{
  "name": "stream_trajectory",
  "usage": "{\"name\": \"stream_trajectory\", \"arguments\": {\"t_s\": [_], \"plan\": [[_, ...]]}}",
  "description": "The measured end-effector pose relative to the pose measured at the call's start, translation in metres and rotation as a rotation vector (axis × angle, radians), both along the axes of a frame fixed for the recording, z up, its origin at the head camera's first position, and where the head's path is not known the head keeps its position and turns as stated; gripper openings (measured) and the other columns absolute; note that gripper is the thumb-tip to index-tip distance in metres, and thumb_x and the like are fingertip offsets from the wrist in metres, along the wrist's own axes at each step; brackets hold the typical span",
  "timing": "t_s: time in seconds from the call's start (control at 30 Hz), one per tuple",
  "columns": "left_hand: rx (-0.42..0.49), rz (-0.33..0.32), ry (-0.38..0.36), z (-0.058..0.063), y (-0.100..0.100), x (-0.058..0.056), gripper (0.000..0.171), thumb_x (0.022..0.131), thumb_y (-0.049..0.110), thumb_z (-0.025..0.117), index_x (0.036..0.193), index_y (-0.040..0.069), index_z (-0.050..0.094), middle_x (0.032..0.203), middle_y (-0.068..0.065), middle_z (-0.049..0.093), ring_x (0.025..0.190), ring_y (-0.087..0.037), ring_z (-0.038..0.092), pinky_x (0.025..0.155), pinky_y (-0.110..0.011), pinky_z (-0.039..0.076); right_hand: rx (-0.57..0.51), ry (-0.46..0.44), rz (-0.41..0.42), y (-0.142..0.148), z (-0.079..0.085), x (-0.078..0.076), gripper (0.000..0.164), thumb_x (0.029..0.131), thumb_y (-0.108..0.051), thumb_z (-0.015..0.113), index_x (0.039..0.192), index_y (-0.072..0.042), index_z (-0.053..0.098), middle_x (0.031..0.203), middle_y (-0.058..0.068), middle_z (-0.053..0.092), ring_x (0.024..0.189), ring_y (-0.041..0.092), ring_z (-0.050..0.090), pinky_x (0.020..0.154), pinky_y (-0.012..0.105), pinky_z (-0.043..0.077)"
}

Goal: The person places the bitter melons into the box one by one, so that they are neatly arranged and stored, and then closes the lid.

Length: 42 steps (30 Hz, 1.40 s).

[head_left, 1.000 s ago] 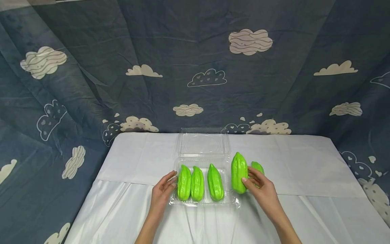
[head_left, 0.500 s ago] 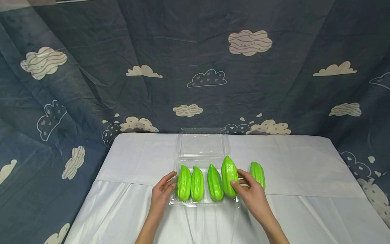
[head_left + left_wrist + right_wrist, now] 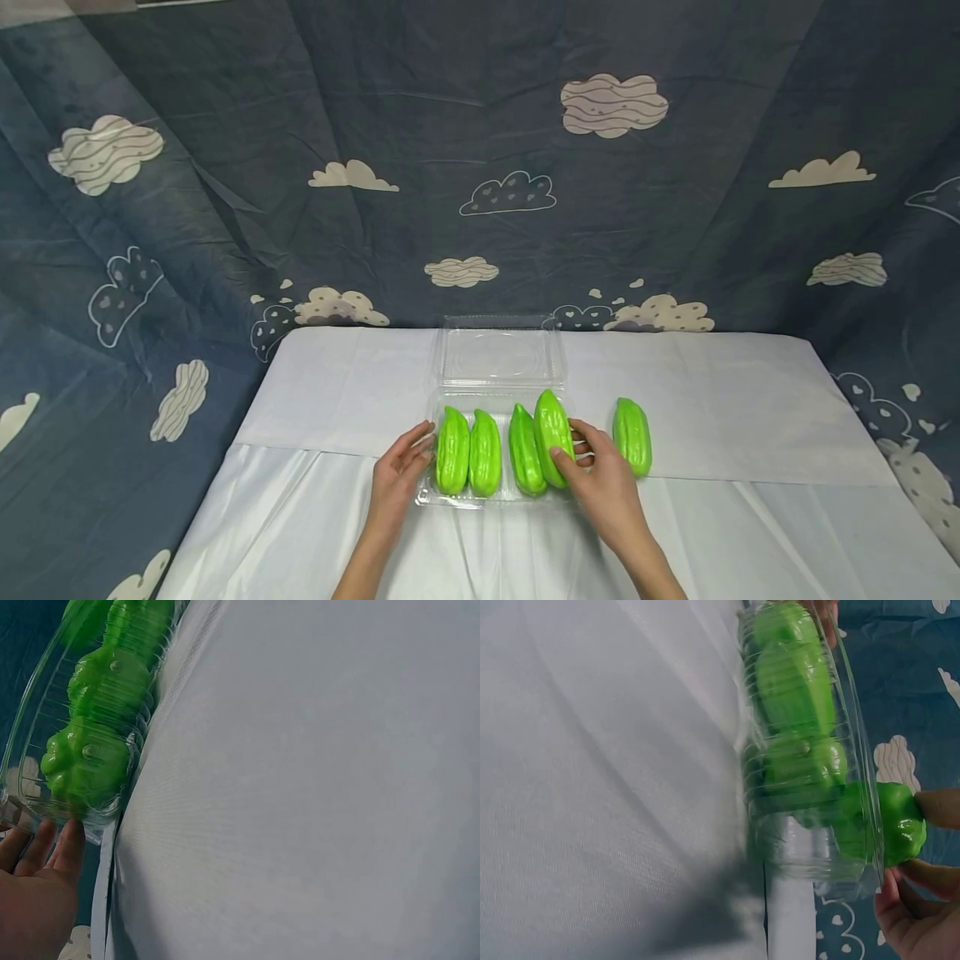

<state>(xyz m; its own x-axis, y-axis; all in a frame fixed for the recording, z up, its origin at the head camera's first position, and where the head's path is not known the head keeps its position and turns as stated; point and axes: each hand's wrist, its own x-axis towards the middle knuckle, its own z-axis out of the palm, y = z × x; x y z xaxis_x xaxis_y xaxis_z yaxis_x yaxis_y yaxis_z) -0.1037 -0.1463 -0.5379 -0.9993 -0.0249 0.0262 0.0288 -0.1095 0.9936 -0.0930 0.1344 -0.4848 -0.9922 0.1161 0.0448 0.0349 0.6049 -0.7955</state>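
My right hand (image 3: 603, 492) pinches a bright green, ridged bitter gourd (image 3: 552, 433) between thumb and fingers. In the right wrist view this gourd (image 3: 904, 825) is partly inside the clear plastic clamshell box (image 3: 814, 870), its near end above the rim. Three more gourds lie in the box: two side by side at the left, one (image 3: 527, 450) beside the held gourd. My left hand (image 3: 399, 475) rests with extended fingers at the box's left side. From the left wrist, fingertips (image 3: 73, 829) meet the box's lower corner.
The box's clear lid (image 3: 501, 357) lies folded back behind it. Another green bitter gourd (image 3: 632, 437) lies on the white cloth (image 3: 735, 417) to the right of my right hand. A dark blue cloud-patterned curtain (image 3: 420, 225) hangs behind the table.
My right hand has carried its bitter gourd leftward and slightly down, from the box's right edge to beside the third gourd. The loose gourd at right is now uncovered. My left hand has stayed put.
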Motion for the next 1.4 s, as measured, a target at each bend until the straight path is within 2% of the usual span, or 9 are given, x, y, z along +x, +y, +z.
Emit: {"name": "stream_trajectory", "arguments": {"t_s": [0.4, 0.6, 0.9, 1.1, 1.2, 1.4], "plan": [[-0.027, 0.01, 0.028, 0.0, 0.002, 0.001, 0.044, 0.093, -0.004, 0.056, 0.137, -0.004, 0.051, 0.139, -0.021, 0.053, 0.128, -0.038, 0.05, 0.098, -0.025, 0.05, 0.12, 0.045, -0.009, -0.012, 0.0, 0.002, 0.051, 0.088, -0.022, 0.075, 0.132, -0.003, 0.058, 0.114, 0.009, 0.063, 0.091, 0.019, 0.06, 0.074, 0.036, 0.053], [-0.016, 0.004, 0.02, -0.001, 0.001, 0.0, 0.044, 0.093, -0.005, 0.056, 0.137, -0.003, 0.051, 0.14, -0.02, 0.052, 0.128, -0.038, 0.05, 0.099, -0.027, 0.049, 0.168, 0.092, -0.001, -0.012, -0.002, 0.005, 0.057, 0.087, -0.02, 0.074, 0.139, -0.01, 0.053, 0.122, 0.007, 0.062, 0.09, 0.021, 0.061, 0.072, 0.036, 0.052], [-0.023, 0.016, -0.007, -0.001, 0.002, 0.0, 0.045, 0.093, -0.004, 0.055, 0.138, -0.001, 0.052, 0.14, -0.016, 0.054, 0.128, -0.033, 0.051, 0.1, -0.028, 0.049, 0.174, 0.193, 0.041, -0.012, -0.007, 0.006, 0.057, 0.085, -0.013, 0.075, 0.139, -0.016, 0.054, 0.125, 0.003, 0.06, 0.092, 0.016, 0.06, 0.073, 0.034, 0.055], [-0.002, 0.012, -0.017, 0.001, 0.002, 0.001, 0.046, 0.092, -0.006, 0.055, 0.138, 0.0, 0.052, 0.141, -0.014, 0.053, 0.129, -0.031, 0.051, 0.1, -0.028, 0.049, 0.199, 0.244, 0.059, -0.012, -0.01, 0.005, 0.058, 0.085, -0.009, 0.075, 0.14, -0.017, 0.057, 0.131, 0.004, 0.058, 0.1, 0.019, 0.06, 0.074, 0.034, 0.056], [0.002, 0.012, -0.017, 0.001, 0.002, 0.001, 0.046, 0.092, -0.006, 0.055, 0.138, 0.0, 0.052, 0.141, -0.015, 0.053, 0.129, -0.032, 0.051, 0.1, -0.029, 0.049, 0.214, 0.264, 0.062, -0.012, -0.011, 0.006, 0.057, 0.086, -0.009, 0.074, 0.139, -0.018, 0.058, 0.133, 0.005, 0.057, 0.104, 0.022, 0.058, 0.075, 0.037, 0.054], [0.0, 0.019, -0.016, 0.0, 0.002, 0.001, 0.046, 0.091, -0.006, 0.055, 0.137, -0.001, 0.053, 0.14, -0.016, 0.053, 0.128, -0.032, 0.051, 0.1, -0.029, 0.049, 0.221, 0.266, 0.07, -0.012, -0.013, 0.006, 0.05, 0.089, -0.009, 0.071, 0.136, -0.021, 0.061, 0.138, 0.008, 0.054, 0.101, 0.022, 0.054, 0.074, 0.038, 0.049]]}}
